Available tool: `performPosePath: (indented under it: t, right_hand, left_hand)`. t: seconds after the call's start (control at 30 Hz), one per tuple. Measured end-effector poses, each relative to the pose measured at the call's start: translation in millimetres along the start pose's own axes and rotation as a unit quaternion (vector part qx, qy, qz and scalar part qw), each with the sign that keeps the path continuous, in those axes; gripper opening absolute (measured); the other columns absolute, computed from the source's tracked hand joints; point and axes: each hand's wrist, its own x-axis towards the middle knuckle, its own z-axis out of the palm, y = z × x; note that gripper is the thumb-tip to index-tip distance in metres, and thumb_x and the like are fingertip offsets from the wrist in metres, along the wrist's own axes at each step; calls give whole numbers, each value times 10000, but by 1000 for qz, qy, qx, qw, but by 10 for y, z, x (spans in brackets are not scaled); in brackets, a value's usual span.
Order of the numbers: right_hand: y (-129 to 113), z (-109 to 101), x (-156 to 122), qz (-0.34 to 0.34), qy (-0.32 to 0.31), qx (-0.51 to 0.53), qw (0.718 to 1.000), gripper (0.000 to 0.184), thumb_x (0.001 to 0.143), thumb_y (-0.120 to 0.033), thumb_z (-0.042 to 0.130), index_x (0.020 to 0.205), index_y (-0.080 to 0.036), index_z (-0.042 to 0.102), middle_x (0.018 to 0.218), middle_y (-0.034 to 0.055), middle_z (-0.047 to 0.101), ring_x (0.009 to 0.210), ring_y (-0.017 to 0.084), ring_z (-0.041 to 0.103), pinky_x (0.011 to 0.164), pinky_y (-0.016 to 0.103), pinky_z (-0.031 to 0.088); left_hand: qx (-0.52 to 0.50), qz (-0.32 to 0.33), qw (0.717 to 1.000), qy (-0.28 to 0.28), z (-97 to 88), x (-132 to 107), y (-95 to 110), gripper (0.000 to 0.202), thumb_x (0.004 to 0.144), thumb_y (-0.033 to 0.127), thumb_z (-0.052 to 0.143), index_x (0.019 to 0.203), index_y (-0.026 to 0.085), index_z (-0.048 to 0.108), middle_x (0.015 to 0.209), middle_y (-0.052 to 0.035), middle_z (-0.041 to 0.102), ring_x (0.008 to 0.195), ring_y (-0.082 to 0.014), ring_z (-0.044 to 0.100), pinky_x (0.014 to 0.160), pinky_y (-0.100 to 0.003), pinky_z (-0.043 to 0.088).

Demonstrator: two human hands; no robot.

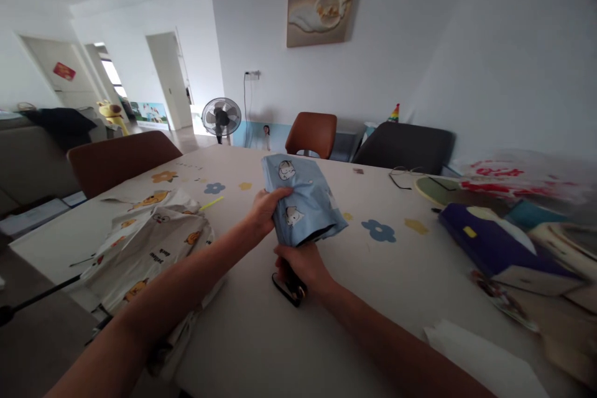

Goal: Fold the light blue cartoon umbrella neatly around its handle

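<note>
While both forearms reach out over the table (354, 273), the left hand (265, 210) is closed around the side of a folded umbrella (303, 202), thumb across the front of its cloth. The umbrella stands roughly upright, tilted slightly away, above the middle of the table. Its canopy is pale blue fabric, smooth with a slight sheen, gathered into a loose, rumpled bundle and printed with small white cartoon animals. The right hand (303, 267) grips from below, fingers wrapped round the dark handle, where a black wrist loop (286, 291) hangs down and touches the tabletop.

Table surface: matte off-white cover, flat, printed with blue flowers and yellow shapes. To the left, just beside the left forearm, lies a crumpled cloth (149, 249), cream-coloured with yellow duck figures, in soft irregular folds. To the right, well apart from the hands: a dark blue box (494, 249) with a yellow tab and white side, rectangular; behind it a round pale-green plate (433, 189) with thin-framed glasses (401, 175) beside it; a blurred clear plastic bag (517, 177) with red print. A white sheet of paper (480, 360) lies at the near right edge.

Around the table: brown leather-look chairs (311, 132), a dark grey chair (405, 146). A round standing fan (221, 117) on the floor behind; a picture (321, 6) on the wall
</note>
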Motion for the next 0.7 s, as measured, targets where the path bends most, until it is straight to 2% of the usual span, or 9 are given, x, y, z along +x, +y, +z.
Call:
performPosePath:
  t: [0.17, 0.3, 0.43, 0.53, 0.6, 0.63, 0.7]
  right_hand:
    - [-47, -55, 4, 113, -81, 127, 982, 92, 718, -178, 559, 654, -122, 524, 569, 58, 614, 442, 154, 591, 396, 259, 487]
    - [-67, -100, -16, 125, -144, 118, 974, 171, 746, -209, 547, 606, -111, 535, 475, 48, 582, 404, 127, 564, 388, 208, 461]
    - [5, -77, 0, 76, -102, 96, 987, 255, 734, -236, 551, 513, -155, 450, 369, -9, 479, 316, 117, 504, 281, 184, 349]
    - [35, -45, 29, 76, -71, 114, 988, 244, 743, -232, 521, 525, -169, 431, 354, -27, 450, 292, 121, 479, 259, 197, 333]
    - [27, -35, 44, 97, -50, 133, 985, 242, 752, -236, 510, 534, -171, 427, 348, -33, 442, 282, 111, 456, 264, 200, 350]
    - [20, -33, 49, 108, -38, 145, 983, 245, 757, -236, 506, 536, -171, 422, 347, -35, 439, 278, 105, 444, 269, 200, 360]
    - [9, -32, 55, 116, -20, 168, 979, 251, 763, -222, 504, 536, -170, 413, 347, -40, 432, 273, 96, 431, 276, 199, 369]
  left_hand:
    - [0, 6, 1000, -2, 17, -30, 5, 250, 560, 144, 703, 799, 106, 640, 682, -42, 672, 558, -140, 608, 563, -255, 519]
    - [2, -15, 1000, -21, 8, -18, 26, 233, 586, 147, 692, 810, 112, 640, 684, -36, 670, 555, -135, 603, 579, -258, 518]
    - [17, -45, 997, -60, -35, 35, -16, 253, 626, 215, 688, 858, 130, 637, 783, -56, 682, 636, -147, 620, 664, -273, 520]
    - [103, -50, 990, -78, -95, 96, -73, 335, 665, 345, 666, 908, 121, 617, 878, -97, 669, 748, -186, 631, 723, -311, 508]
    - [224, 17, 974, -26, -134, 130, -81, 414, 688, 403, 633, 979, 113, 584, 978, -131, 638, 874, -221, 613, 781, -347, 483]
    - [289, 84, 953, 13, -145, 140, -68, 447, 700, 401, 619, 1036, 114, 553, 1056, -147, 605, 960, -235, 584, 825, -360, 460]
    - [395, 247, 882, 67, -131, 141, -3, 475, 732, 346, 586, 1141, 133, 478, 1189, -153, 524, 1103, -233, 499, 913, -369, 398]
